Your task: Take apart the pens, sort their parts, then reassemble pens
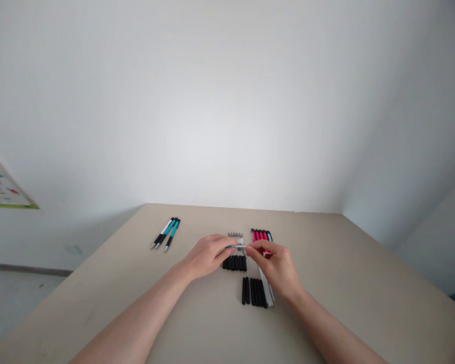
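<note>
My left hand (208,255) is closed, with its fingertips round a teal pen barrel (230,246), most of which they hide. My right hand (275,263) pinches a thin white pen refill (241,246) that lies in line with the barrel; I cannot tell how far one sits inside the other. Just beyond the hands are small silver pen tips (235,235) in a row. Short black grips (234,263) lie below the left fingers. Past the right hand are several pink pen barrels (258,234) with black ends, partly covered by it.
Nearer me lie several black tubes (258,292) and, beside them, white refills (266,289), partly under my right hand. Three assembled pens (167,233), teal and white with black grips, rest at the far left of the beige table (197,323). A white wall (227,126) rises behind its back edge.
</note>
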The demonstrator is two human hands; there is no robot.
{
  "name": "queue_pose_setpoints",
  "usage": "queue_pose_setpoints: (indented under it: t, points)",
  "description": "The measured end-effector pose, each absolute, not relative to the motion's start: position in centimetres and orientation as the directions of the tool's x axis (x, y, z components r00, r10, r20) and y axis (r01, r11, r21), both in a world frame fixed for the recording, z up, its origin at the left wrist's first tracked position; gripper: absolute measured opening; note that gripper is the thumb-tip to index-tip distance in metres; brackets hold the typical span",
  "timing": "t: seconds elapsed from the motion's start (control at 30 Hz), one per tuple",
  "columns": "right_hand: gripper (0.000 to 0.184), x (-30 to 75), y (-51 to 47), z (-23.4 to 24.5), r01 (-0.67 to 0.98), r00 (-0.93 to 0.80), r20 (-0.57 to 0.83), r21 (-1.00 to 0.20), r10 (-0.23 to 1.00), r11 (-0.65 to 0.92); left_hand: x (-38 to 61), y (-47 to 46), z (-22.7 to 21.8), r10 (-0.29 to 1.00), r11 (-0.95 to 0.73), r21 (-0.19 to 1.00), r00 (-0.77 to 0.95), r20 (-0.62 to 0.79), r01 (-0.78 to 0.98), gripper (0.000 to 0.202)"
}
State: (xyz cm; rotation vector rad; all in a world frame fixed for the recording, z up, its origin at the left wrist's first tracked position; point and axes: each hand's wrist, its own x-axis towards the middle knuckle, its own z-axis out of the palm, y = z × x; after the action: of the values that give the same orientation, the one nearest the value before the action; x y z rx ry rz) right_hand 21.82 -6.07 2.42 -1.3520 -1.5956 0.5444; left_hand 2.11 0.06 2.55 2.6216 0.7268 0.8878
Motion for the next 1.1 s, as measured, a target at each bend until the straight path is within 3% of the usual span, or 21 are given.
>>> queue_pose_setpoints:
  t: [0.1,0.2,0.3,0.4,0.7,1.1]
  points:
    - [0.019,22.2,-5.7,2.1,0.584,0.009,0.401,-0.746,0.916,0.32,2.2,0.0,2.7,0.565,-0.819,0.412,0.685,0.46,0.398,0.024]
    - [0.013,22.8,-5.1,1.6,0.702,-0.103,0.466,-0.592,0.879,0.396,2.3,-0.2,2.9,0.621,-0.78,0.428,0.648,0.44,0.456,0.025]
    - [0.027,23.3,-4.6,1.0,0.78,-0.213,0.435,-0.464,0.875,0.421,2.3,-0.2,3.1,0.657,-0.751,0.445,0.618,0.432,0.487,0.026]
    - [0.036,23.5,-4.4,0.8,0.803,-0.264,0.408,-0.409,0.874,0.434,2.3,-0.2,3.0,0.672,-0.737,0.455,0.613,0.415,0.5,0.025]
    - [0.033,23.2,-4.5,1.3,0.839,-0.31,0.355,-0.335,0.882,0.429,2.3,-0.2,2.8,0.677,-0.731,0.459,0.617,0.401,0.505,0.026]
    - [0.017,22.9,-4.2,1.1,0.853,-0.289,0.343,-0.332,0.894,0.403,2.4,-0.1,2.4,0.675,-0.729,0.472,0.636,0.375,0.496,0.024]
